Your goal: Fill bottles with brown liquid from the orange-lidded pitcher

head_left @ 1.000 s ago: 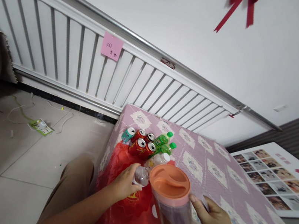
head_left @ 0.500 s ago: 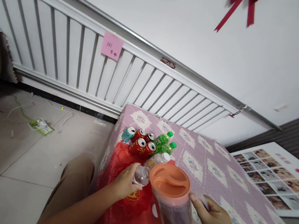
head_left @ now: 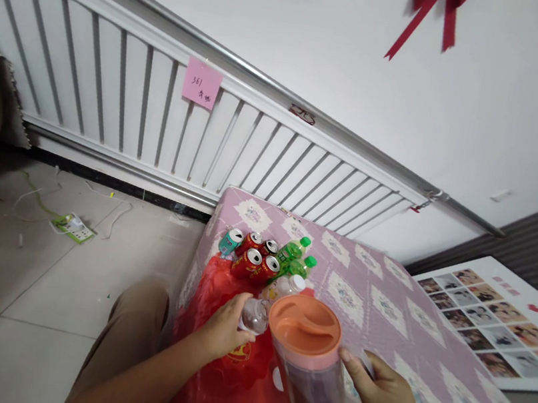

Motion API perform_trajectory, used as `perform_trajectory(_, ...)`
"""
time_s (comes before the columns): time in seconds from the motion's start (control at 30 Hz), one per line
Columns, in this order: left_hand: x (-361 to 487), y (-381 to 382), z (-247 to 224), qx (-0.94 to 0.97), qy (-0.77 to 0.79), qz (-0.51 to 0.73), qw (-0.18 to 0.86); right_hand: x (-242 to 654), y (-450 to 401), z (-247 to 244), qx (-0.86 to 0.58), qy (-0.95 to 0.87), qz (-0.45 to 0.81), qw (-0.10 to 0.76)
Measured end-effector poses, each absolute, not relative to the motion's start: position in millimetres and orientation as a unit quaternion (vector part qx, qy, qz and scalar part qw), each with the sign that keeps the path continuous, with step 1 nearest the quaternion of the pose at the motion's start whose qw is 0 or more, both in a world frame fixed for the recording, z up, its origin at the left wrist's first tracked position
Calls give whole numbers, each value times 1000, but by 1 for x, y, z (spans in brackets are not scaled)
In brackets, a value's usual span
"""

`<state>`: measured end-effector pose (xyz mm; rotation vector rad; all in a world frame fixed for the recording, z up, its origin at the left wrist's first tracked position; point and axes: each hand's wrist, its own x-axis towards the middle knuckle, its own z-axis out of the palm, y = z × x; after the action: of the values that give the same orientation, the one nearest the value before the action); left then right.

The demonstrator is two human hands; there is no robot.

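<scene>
My left hand [head_left: 224, 327] is closed around a small clear bottle [head_left: 254, 316], tilted with its mouth close to the pitcher's rim; I cannot tell whether they touch. In my right hand [head_left: 384, 397] is the handle of a clear pitcher [head_left: 314, 390] with an orange lid [head_left: 305, 325]. Brown liquid shows in the pitcher, which leans toward the bottle. Just beyond stands a bottle with a white cap [head_left: 289, 285]. A white round piece [head_left: 278, 379] lies on the red cloth [head_left: 239, 402], partly hidden by the pitcher.
Several red cans [head_left: 247, 263], a teal can [head_left: 231, 242] and green bottles [head_left: 292, 251] stand behind my hands on a purple patterned tablecloth [head_left: 370, 297]. A white radiator [head_left: 152, 103] runs along the wall. A photo board [head_left: 494, 316] leans at the right; a power strip [head_left: 74, 226] lies on the floor.
</scene>
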<state>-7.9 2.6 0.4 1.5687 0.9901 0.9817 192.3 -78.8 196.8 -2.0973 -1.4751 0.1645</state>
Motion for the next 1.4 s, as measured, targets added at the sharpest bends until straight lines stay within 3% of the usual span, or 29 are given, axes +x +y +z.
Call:
perform_trajectory(0.33,-8,2,-1,649,407,405,499,203,-77,198,-798,-556,82,217)
perform_trajectory(1.4,-7,3,-3,650,403,415,493,195,-77,202,-781,-565,81,252)
